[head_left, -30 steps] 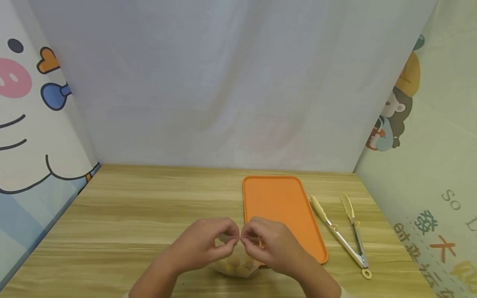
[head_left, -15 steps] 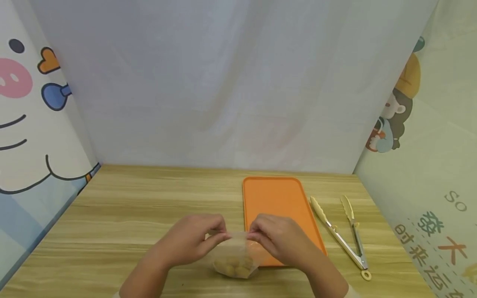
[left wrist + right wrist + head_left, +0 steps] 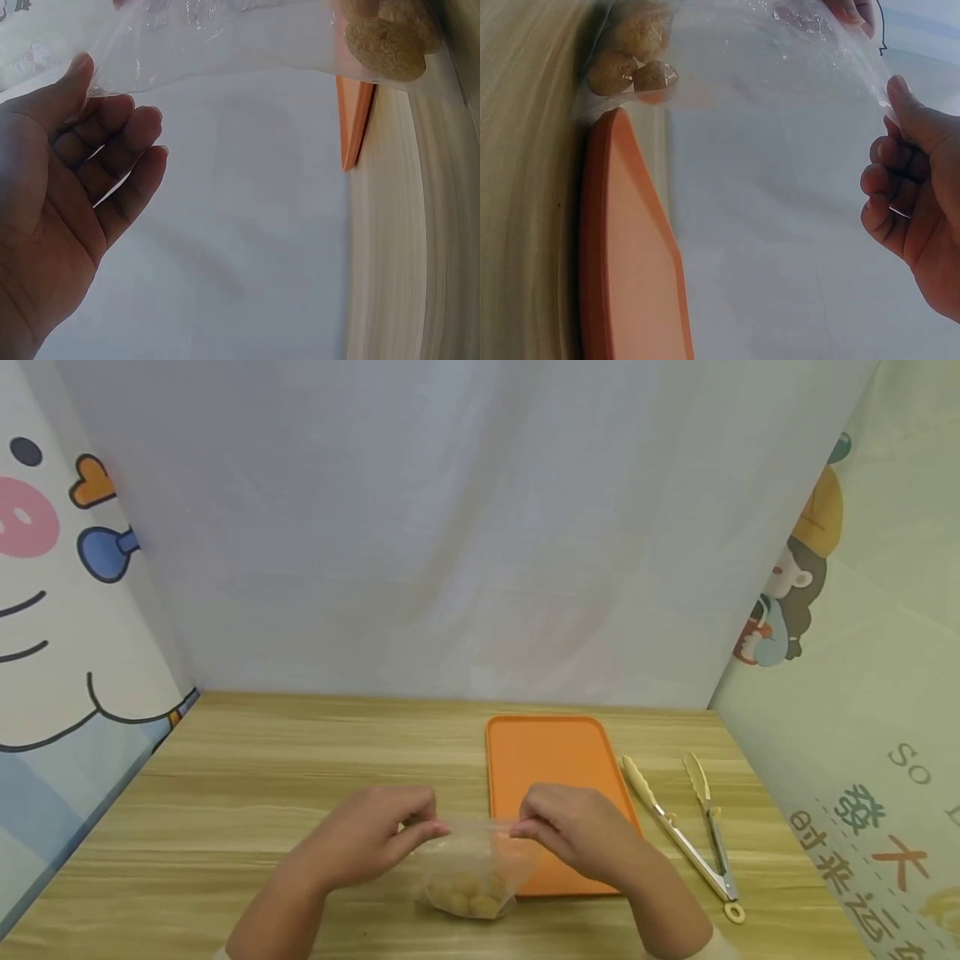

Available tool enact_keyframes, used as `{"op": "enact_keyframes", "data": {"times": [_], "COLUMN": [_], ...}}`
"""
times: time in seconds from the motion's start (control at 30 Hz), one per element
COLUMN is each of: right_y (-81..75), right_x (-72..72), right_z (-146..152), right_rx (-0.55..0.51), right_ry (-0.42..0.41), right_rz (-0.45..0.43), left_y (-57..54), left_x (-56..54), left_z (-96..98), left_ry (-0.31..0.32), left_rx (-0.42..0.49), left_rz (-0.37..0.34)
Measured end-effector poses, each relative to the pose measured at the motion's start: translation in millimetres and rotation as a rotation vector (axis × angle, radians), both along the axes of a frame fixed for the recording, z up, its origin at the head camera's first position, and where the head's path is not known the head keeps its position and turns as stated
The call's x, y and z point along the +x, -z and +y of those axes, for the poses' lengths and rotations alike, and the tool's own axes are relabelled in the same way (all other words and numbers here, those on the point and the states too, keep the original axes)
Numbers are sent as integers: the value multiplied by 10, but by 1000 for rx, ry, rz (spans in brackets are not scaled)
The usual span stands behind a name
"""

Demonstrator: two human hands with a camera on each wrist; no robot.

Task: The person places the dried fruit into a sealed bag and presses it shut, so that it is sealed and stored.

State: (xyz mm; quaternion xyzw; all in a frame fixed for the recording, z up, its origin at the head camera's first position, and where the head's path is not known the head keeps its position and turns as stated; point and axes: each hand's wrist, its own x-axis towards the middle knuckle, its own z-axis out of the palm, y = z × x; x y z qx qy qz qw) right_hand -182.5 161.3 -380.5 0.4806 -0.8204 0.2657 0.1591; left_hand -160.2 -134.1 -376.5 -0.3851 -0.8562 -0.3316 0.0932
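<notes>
A clear plastic bag (image 3: 472, 852) stands near the table's front edge, its bottom on the wood. Inside lie several wrinkled yellow-brown round pieces (image 3: 386, 49), perhaps walnuts or dried fruit; their kind is unclear. My left hand (image 3: 375, 831) pinches the left end of the bag's top edge between thumb and fingers. At the other end of that edge, my right hand (image 3: 581, 827) pinches the plastic the same way. The top edge is stretched between both hands, with a gap between them. In the right wrist view the pieces (image 3: 634, 52) sit low in the bag.
Behind and right of the bag lies an orange tray (image 3: 551, 760), partly covered by my right hand. Farther right, spread tongs (image 3: 693, 843) with cream tips rest on the wooden table (image 3: 300, 752). A pale curtain (image 3: 375, 527) hangs along the back.
Both hands have moved apart along the bag's top edge, left hand leftward and right hand rightward. More of the bag now shows between them. Tray and tongs stay put.
</notes>
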Motion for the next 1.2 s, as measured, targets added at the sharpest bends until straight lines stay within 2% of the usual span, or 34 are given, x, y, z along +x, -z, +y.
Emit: {"op": "enact_keyframes", "data": {"times": [0.13,0.23,0.33,0.4,0.47,0.5,0.6,0.67,0.73,0.87,0.97,1.1,1.2], "right_y": [3,10,-3,-26,-43,-46,-39,-10,15,46,48,47,31], "right_x": [-25,-57,-88,-94,-88,-81,-49,-29,-13,3,4,16,39], "right_z": [21,73,177,228,226,204,87,14,-39,-79,-82,-81,-87], "right_rx": [3,2,-66,-135,-196,-208,-184,-144,-114,-109,-119,-121,-157], "right_ry": [9,17,32,46,58,67,63,34,-25,-67,-54,-79,-130], "right_rz": [32,41,-32,-118,-217,-260,-391,-438,-441,-366,-399,-554,-698], "left_y": [11,3,-15,-33,-43,-44,-41,-35,-32,-44,-65,-87,-96], "left_x": [-15,-26,-41,-50,-63,-67,-61,-48,-39,-38,-38,-33,-31], "left_z": [-36,-93,-183,-229,-242,-236,-196,-161,-139,-158,-209,-247,-244], "left_ry": [-3,-11,-31,-38,-27,-19,-15,-11,-3,47,77,79,92], "left_rx": [9,9,50,92,125,127,117,121,128,150,145,136,179], "left_rz": [-40,-134,-283,-348,-353,-333,-284,-277,-278,-331,-374,-407,-492]}}
